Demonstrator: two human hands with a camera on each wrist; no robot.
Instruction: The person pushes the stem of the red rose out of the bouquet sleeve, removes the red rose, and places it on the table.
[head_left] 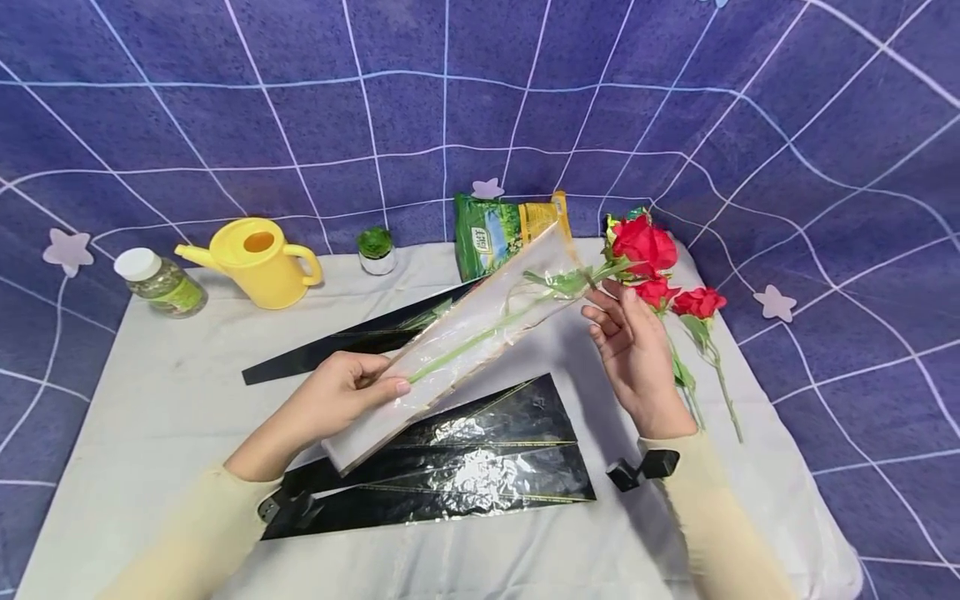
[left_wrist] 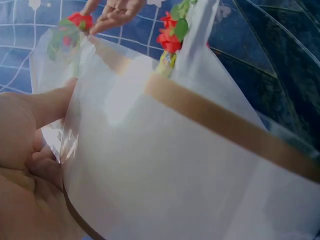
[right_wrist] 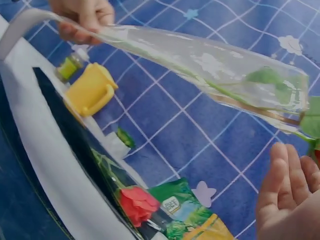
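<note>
My left hand [head_left: 352,392] pinches the lower part of a clear and white flower sleeve [head_left: 393,425] edged in gold-brown, thumb on top. Inside the slanting sleeve runs the green stem [head_left: 468,343] of a red rose [head_left: 645,242], whose bloom sticks out of the wide upper end. Just below that end, my right hand [head_left: 637,367] is held up with loosely extended fingers, close to the rose's leaves. In the right wrist view its fingertips [right_wrist: 280,152] are under the stem, gripping nothing. Two more red roses [head_left: 699,302] lie right of this hand.
Black sleeves [head_left: 495,475] lie in front on the white cloth. Another black sleeve [head_left: 300,357] behind contains a rose [right_wrist: 137,205]. Along the back stand a lidded jar [head_left: 176,292], a yellow watering can [head_left: 262,271], a small potted plant [head_left: 377,250] and a green-yellow bag [head_left: 480,237].
</note>
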